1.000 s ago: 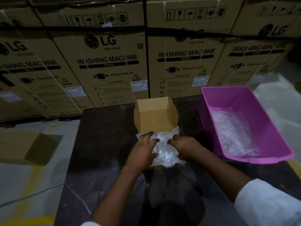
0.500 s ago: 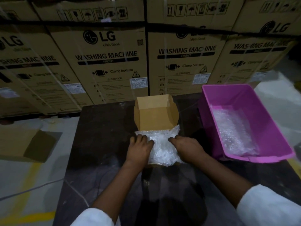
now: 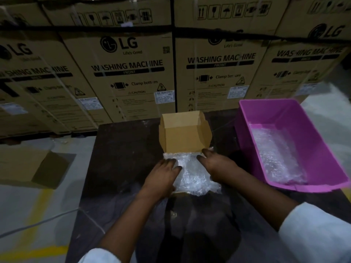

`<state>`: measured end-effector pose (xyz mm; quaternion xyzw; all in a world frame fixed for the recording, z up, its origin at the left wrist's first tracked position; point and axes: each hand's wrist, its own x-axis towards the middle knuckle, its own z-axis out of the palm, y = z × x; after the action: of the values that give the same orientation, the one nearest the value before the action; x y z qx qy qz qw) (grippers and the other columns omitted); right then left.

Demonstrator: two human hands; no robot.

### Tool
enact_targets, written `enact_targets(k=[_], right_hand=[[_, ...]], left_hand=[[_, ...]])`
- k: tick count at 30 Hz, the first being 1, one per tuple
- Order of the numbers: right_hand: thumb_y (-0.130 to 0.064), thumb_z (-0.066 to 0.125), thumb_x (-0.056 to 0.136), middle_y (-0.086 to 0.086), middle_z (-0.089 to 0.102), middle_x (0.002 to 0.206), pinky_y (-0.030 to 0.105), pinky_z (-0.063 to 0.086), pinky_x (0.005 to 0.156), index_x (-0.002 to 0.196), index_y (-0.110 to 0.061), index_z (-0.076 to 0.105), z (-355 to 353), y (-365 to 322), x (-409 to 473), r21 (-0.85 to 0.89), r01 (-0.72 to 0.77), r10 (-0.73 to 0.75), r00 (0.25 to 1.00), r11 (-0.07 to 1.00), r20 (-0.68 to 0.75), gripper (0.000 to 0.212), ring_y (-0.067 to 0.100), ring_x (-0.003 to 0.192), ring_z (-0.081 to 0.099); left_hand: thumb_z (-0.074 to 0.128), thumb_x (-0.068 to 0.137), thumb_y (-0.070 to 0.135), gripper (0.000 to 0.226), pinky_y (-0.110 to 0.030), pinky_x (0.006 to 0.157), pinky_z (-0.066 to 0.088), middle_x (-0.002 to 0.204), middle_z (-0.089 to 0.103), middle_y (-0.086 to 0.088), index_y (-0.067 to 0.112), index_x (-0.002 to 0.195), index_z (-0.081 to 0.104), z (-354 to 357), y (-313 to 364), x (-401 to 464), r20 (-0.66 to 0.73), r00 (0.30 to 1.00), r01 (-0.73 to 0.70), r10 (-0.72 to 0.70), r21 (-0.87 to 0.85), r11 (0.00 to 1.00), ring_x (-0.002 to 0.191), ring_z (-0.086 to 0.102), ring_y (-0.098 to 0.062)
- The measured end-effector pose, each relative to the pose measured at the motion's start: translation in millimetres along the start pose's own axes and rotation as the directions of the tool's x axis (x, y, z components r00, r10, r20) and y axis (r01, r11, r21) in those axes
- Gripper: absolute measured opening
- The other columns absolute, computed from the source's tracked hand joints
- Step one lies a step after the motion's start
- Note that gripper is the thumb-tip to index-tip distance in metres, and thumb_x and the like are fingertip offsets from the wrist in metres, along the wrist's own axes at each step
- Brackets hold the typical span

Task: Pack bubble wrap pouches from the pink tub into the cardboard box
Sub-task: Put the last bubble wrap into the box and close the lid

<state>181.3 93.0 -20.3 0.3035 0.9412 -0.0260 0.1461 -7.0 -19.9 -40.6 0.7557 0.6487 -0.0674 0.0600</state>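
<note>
A small cardboard box [image 3: 185,138] stands on the dark table with its lid flap raised at the back. Clear bubble wrap pouches [image 3: 192,174] fill the box's opening and bulge over its near edge. My left hand [image 3: 161,177] presses flat on the left side of the pouches. On their right side my right hand [image 3: 216,168] presses down, its fingertips near the fold of the lid. The pink tub [image 3: 322,149] sits to the right, with more bubble wrap pouches [image 3: 275,154] lying inside.
Tall LG washing machine cartons [image 3: 133,69] form a wall behind the dark table [image 3: 121,149]. A flattened cardboard box [image 3: 34,168] lies on the grey floor at left, near a yellow floor line [image 3: 36,211].
Both hands slid forward over the bubble wrap toward the lid fold and flattened it. The camera tilted slightly.
</note>
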Motion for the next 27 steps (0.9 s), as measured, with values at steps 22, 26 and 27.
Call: enact_targets(k=[22,26,27], right_hand=[[-0.025,0.072,0.073,0.015,0.018,0.152,0.052,0.021,0.111,0.147,-0.024,0.012,10,-7,22,-0.056,0.054,-0.038,0.966,0.997,0.256,0.096,0.034,0.135,0.034],[-0.029,0.079,0.072,0.006,0.022,0.154,0.048,0.023,0.11,0.148,-0.031,0.02,-13,12,15,0.072,0.035,-0.054,0.958,0.997,0.28,0.097,0.027,0.137,0.032],[-0.034,0.08,0.071,0.004,0.027,0.15,0.048,0.025,0.108,0.147,-0.032,0.022,-20,17,8,0.075,0.044,-0.06,0.971,0.996,0.229,0.096,0.026,0.135,0.033]], left_hand=[[0.085,0.039,0.036,0.091,-0.048,0.087,0.043,0.119,0.056,-0.012,0.025,0.12,0.044,3,2,11,0.048,0.997,0.059,-0.061,0.038,0.998,0.092,0.065,-0.031],[0.074,0.072,0.036,0.077,-0.047,0.106,0.02,0.15,0.03,-0.006,0.03,0.138,0.035,-6,-1,11,0.045,0.997,0.068,-0.068,0.017,0.998,0.129,0.043,-0.026],[0.072,0.074,0.039,0.076,-0.047,0.106,0.02,0.151,0.028,-0.005,0.03,0.14,0.034,-8,-3,9,0.026,0.997,0.074,-0.075,0.02,0.997,0.131,0.041,-0.025]])
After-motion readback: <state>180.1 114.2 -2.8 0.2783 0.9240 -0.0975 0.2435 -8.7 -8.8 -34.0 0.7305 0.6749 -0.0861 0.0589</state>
